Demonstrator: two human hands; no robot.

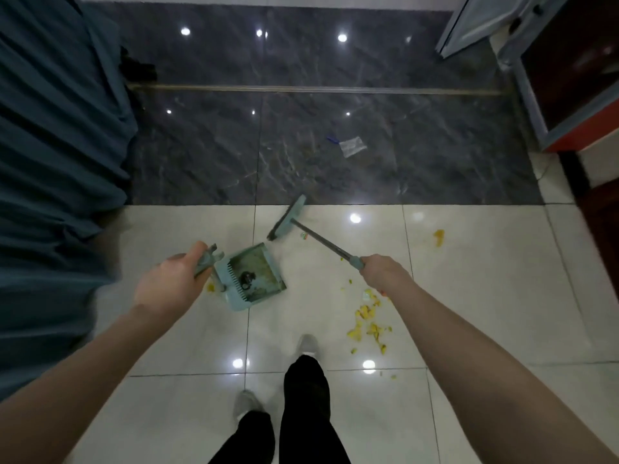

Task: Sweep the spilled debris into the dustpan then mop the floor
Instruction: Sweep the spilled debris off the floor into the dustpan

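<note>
My left hand [170, 283] grips the top of the handle of a pale blue dustpan [258, 272], which hangs or rests just above the white tiles with dark dirt inside. My right hand [382, 274] holds the handle of a blue-green broom [288, 219]; its head sits at the edge between white and dark tiles, beyond the dustpan. Yellow debris [368, 321] lies scattered on the white floor below my right hand. One more yellow bit [439, 237] lies farther right, and a small one [210, 288] under the dustpan handle.
A clear plastic wrapper [351, 146] with a blue scrap lies on the dark marble floor ahead. A teal curtain [57, 155] fills the left side. A cabinet with a red base [576, 95] stands at right. My feet [308, 343] are below.
</note>
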